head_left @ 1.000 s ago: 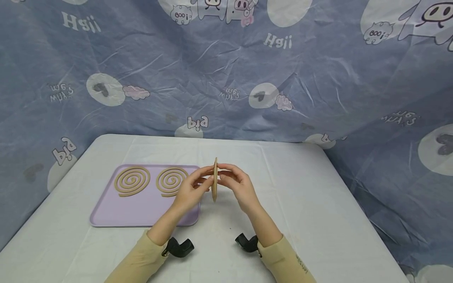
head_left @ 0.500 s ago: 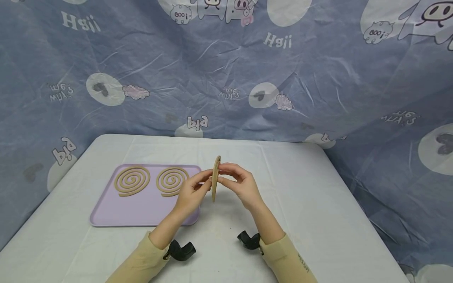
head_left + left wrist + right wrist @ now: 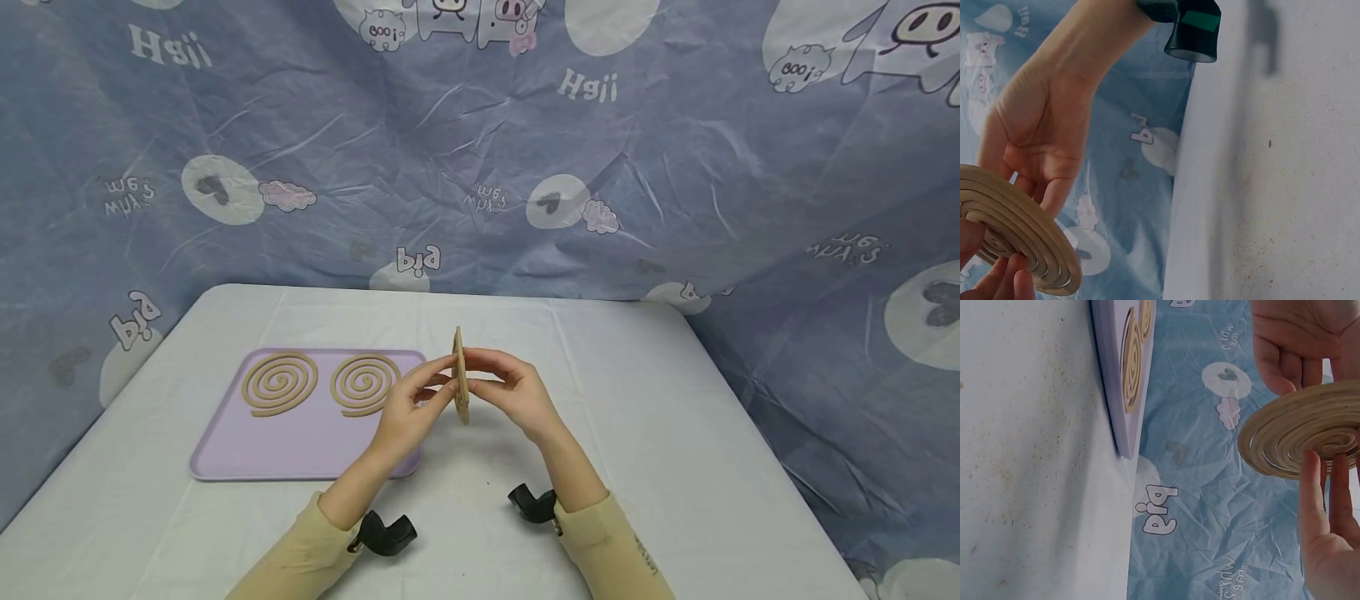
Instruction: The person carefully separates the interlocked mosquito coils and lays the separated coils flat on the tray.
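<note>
A tan mosquito coil [image 3: 460, 385] is held up on edge over the table, almost edge-on in the head view. My left hand [image 3: 407, 408] holds it from the left, thumb and fingertips at its left face. From the other side my right hand [image 3: 517, 398] touches it with thumb and fingertips. The coil's spiral rings [image 3: 1047, 240] show in the left wrist view, with left fingers over the middle. In the right wrist view, right fingertips press near the centre of the coil [image 3: 1266, 437]. Two more coils, left [image 3: 281, 382] and right [image 3: 365, 382], lie flat on a purple tray [image 3: 300, 450].
A white cloth covers the table [image 3: 660, 467]. Behind it hangs a blue printed curtain [image 3: 465, 125]. Black camera mounts, left [image 3: 386, 533] and right [image 3: 532, 504], stick out from the wrists. Brown crumbs [image 3: 1260, 275] dot the cloth below the hands.
The held coil has tipped back and forth; its top leaned right half a second ago and now leans slightly left. My right hand and forearm have shifted a little right. The tray's coils stay put.
</note>
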`<state>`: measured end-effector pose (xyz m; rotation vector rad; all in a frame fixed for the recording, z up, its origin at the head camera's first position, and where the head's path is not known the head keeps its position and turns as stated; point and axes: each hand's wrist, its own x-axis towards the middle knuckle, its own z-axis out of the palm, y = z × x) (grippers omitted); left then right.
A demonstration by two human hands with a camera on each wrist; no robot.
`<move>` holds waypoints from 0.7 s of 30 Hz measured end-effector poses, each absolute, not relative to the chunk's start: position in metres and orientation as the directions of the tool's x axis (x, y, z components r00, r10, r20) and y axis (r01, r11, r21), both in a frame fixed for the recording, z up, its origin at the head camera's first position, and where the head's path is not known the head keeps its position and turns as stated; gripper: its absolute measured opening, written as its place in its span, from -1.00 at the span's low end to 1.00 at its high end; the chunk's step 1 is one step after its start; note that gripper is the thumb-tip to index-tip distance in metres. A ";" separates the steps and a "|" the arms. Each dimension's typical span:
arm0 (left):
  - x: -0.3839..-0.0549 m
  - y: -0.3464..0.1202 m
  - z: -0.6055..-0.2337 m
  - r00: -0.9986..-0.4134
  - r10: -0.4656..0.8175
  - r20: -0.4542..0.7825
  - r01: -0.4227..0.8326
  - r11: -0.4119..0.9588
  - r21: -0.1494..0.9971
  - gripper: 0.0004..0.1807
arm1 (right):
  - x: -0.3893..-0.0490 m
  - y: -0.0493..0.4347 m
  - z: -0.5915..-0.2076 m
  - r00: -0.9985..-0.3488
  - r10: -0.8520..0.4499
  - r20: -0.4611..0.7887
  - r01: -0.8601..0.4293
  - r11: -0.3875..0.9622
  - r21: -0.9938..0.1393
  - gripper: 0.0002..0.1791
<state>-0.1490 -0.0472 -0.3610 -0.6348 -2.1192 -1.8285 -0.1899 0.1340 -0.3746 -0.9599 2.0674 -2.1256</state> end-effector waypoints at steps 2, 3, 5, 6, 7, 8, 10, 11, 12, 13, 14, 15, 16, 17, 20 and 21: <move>-0.148 -0.048 -0.359 -0.866 0.155 0.474 0.493 0.120 0.862 -0.62 | -0.191 0.135 -0.375 -0.805 -0.438 0.400 -0.393 -0.113 -0.913 -0.52; -0.148 -0.049 -0.358 -0.864 0.159 0.477 0.497 0.124 0.859 -0.62 | -0.191 0.135 -0.376 -0.803 -0.444 0.398 -0.392 -0.109 -0.913 -0.52; -0.147 -0.049 -0.358 -0.859 0.165 0.485 0.506 0.127 0.853 -0.61 | -0.192 0.136 -0.376 -0.799 -0.455 0.393 -0.389 -0.107 -0.915 -0.51; -0.147 -0.049 -0.357 -0.858 0.166 0.485 0.506 0.126 0.853 -0.61 | -0.193 0.136 -0.376 -0.798 -0.459 0.391 -0.387 -0.107 -0.916 -0.51; -0.147 -0.050 -0.357 -0.859 0.167 0.485 0.507 0.131 0.852 -0.61 | -0.193 0.137 -0.377 -0.797 -0.461 0.390 -0.386 -0.107 -0.916 -0.51; -0.147 -0.049 -0.357 -0.859 0.166 0.485 0.507 0.136 0.851 -0.61 | -0.193 0.137 -0.377 -0.796 -0.463 0.390 -0.385 -0.110 -0.916 -0.51; -0.148 -0.049 -0.357 -0.861 0.163 0.481 0.503 0.146 0.852 -0.62 | -0.194 0.138 -0.378 -0.797 -0.463 0.388 -0.382 -0.112 -0.918 -0.51; -0.148 -0.050 -0.357 -0.864 0.161 0.477 0.499 0.151 0.853 -0.62 | -0.194 0.138 -0.379 -0.797 -0.462 0.389 -0.381 -0.115 -0.917 -0.51; -0.148 -0.050 -0.357 -0.866 0.161 0.473 0.496 0.157 0.854 -0.62 | -0.195 0.139 -0.380 -0.797 -0.461 0.389 -0.380 -0.117 -0.918 -0.51; -0.148 -0.050 -0.357 -0.868 0.162 0.469 0.492 0.160 0.856 -0.62 | -0.195 0.139 -0.380 -0.797 -0.462 0.390 -0.380 -0.120 -0.917 -0.51; -0.148 -0.050 -0.357 -0.870 0.163 0.465 0.489 0.163 0.857 -0.61 | -0.196 0.139 -0.381 -0.795 -0.463 0.392 -0.379 -0.124 -0.917 -0.51; -0.148 -0.050 -0.357 -0.871 0.166 0.462 0.487 0.165 0.858 -0.61 | -0.196 0.140 -0.381 -0.794 -0.465 0.392 -0.379 -0.126 -0.917 -0.50; -0.148 -0.050 -0.357 -0.871 0.170 0.461 0.486 0.165 0.858 -0.61 | -0.196 0.140 -0.381 -0.790 -0.469 0.395 -0.380 -0.133 -0.916 -0.50; -0.148 -0.051 -0.357 -0.872 0.174 0.458 0.484 0.166 0.859 -0.61 | -0.197 0.141 -0.381 -0.785 -0.474 0.399 -0.380 -0.140 -0.914 -0.50; -0.148 -0.051 -0.356 -0.871 0.182 0.455 0.484 0.166 0.859 -0.61 | -0.197 0.141 -0.382 -0.766 -0.494 0.411 -0.382 -0.165 -0.909 -0.48; -0.148 -0.051 -0.356 -0.871 0.183 0.455 0.484 0.164 0.860 -0.62 | -0.197 0.142 -0.382 -0.761 -0.499 0.415 -0.382 -0.173 -0.908 -0.47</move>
